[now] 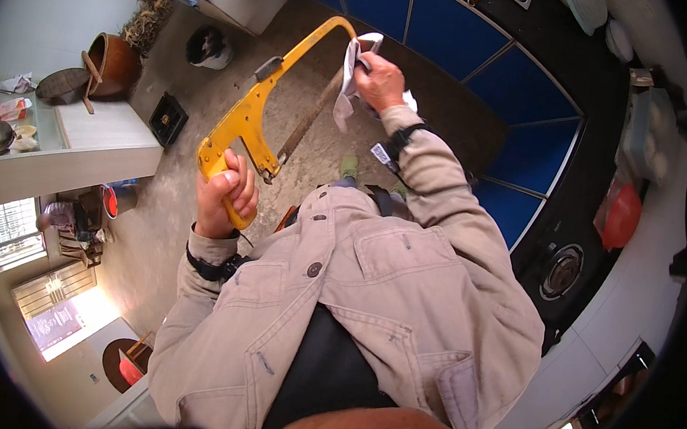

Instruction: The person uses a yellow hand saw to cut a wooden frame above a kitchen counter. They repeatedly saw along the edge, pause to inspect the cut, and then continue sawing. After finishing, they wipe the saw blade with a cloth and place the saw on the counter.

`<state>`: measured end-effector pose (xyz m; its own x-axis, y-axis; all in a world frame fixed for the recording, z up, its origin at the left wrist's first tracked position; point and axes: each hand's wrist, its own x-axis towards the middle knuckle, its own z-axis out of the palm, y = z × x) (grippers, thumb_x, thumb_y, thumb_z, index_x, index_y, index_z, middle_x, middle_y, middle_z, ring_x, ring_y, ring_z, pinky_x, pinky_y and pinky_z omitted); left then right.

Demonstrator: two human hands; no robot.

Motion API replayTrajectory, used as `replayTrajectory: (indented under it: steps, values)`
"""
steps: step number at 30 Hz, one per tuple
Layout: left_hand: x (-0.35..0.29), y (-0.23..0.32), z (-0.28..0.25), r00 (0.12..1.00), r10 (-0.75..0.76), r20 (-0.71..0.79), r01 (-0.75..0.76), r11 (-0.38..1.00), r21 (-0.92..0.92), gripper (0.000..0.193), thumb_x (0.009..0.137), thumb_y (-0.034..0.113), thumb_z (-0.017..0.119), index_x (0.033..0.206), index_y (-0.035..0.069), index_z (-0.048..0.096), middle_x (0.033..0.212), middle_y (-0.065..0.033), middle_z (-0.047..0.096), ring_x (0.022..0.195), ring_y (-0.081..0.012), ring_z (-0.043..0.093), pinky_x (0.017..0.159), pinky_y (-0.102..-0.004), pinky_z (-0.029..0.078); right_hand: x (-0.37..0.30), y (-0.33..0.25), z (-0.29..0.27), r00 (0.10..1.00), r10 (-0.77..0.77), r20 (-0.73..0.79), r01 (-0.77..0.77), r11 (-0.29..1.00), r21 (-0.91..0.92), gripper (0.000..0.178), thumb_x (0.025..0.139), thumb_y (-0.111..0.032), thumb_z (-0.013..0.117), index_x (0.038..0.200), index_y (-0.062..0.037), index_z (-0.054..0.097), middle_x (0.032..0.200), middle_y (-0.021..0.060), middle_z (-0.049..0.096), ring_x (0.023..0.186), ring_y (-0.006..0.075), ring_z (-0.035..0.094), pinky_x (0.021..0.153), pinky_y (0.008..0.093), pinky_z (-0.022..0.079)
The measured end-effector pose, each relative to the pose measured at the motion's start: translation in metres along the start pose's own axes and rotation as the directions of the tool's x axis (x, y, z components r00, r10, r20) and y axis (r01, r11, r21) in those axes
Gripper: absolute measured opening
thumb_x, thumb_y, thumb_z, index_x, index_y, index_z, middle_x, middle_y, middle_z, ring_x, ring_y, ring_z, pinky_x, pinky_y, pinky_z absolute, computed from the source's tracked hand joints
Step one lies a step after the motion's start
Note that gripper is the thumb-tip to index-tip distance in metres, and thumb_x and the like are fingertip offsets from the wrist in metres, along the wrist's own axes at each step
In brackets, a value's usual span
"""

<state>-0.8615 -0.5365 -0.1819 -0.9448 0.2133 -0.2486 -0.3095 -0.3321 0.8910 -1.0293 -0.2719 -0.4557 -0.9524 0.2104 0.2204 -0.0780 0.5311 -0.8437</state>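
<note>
A yellow hacksaw [243,111] is held up in front of my chest, tilted with its far end toward the upper right. My left hand [233,198] wraps round its grip, fingers closed. The long brownish blade [308,125] runs from near the grip to the frame's bowed far end. There my right hand [382,83] is closed on a white cloth [344,106], which is folded over the blade's far part. Cloth and fingers hide that end of the blade. Both forearms wear a beige sleeve and a black wrist strap.
Blue cabinets [446,41] curve along the right under a black counter [592,234] with a gas burner [562,272] and a red bag [622,216]. On the left stand a white counter [112,128], a brown pot [116,63] and a bucket [210,49]. A black crate [168,118] sits on the floor.
</note>
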Motion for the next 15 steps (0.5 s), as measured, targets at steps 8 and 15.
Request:
replayTrajectory:
  steps: [8, 15]
  values:
    - [-0.008, -0.008, -0.005, 0.997, 0.072, 0.021, -0.068, 0.987, -0.146, 0.019, 0.091, 0.015, 0.062, 0.104, 0.006, 0.051, 0.069, -0.0001, 0.044, 0.05, -0.008, 0.041, 0.044, -0.0235, 0.041, -0.028, 0.045, -0.028, 0.972, 0.215, 0.094, -0.183, 0.945, -0.27, 0.027, 0.088, -0.031, 0.064, 0.108, -0.0161, 0.075, 0.097, 0.0223, 0.074, 0.09, 0.0441, 0.071, 0.08, 0.0516, 0.059]
    - [-0.007, -0.008, -0.009, 0.999, 0.017, 0.027, -0.014, 0.993, -0.116, 0.02, 0.091, 0.016, 0.065, 0.102, 0.006, 0.051, 0.069, -0.0007, 0.044, 0.051, -0.0085, 0.042, 0.044, -0.0239, 0.041, -0.007, -0.008, -0.019, 0.998, 0.061, 0.021, -0.064, 0.944, 0.324, 0.03, 0.087, -0.021, 0.069, 0.113, -0.0072, 0.073, 0.104, 0.0159, 0.073, 0.098, 0.0317, 0.07, 0.087, 0.0371, 0.054]
